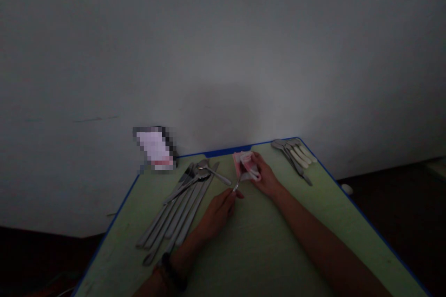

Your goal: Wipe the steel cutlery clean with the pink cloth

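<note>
My left hand (219, 213) is closed in a pinch on the handle end of a small metal utensil (237, 183), which slants up toward a pink cloth (246, 165). My right hand (265, 175) is closed around that pink cloth, and the cloth wraps the utensil's far end, so its head is hidden. Both hands rest over a pale green table (265, 241) with a blue edge. A dark band sits on my left wrist.
Several long metal utensils (181, 204) lie in a slanted row at the left of the table. A small group of utensils with pale handles (295, 154) lies at the far right corner. A blurred box (155, 148) stands by the wall.
</note>
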A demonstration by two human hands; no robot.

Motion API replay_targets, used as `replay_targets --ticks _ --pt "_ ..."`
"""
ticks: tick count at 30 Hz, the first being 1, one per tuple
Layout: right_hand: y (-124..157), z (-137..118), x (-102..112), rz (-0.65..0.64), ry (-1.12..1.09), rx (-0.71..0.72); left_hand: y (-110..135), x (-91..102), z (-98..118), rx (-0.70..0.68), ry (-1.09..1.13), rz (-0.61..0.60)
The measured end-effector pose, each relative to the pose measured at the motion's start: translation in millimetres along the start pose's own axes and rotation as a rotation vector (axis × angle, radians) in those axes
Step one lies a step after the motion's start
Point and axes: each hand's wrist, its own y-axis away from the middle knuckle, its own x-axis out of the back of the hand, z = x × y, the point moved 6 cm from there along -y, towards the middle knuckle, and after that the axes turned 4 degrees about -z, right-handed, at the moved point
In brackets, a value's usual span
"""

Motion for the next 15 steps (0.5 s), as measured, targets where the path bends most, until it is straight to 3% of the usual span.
replay_targets --ticks 9,15 --pt "0.4 3.7 5.3 -0.038 0.348 0.041 -1.4 0.1 3.3 -0.036 -0.050 0.013" --pt "-1.9 5.1 5.7 -0.006 0.425 0.107 -0.7 -0.7 6.2 -0.030 -0.092 0.009"
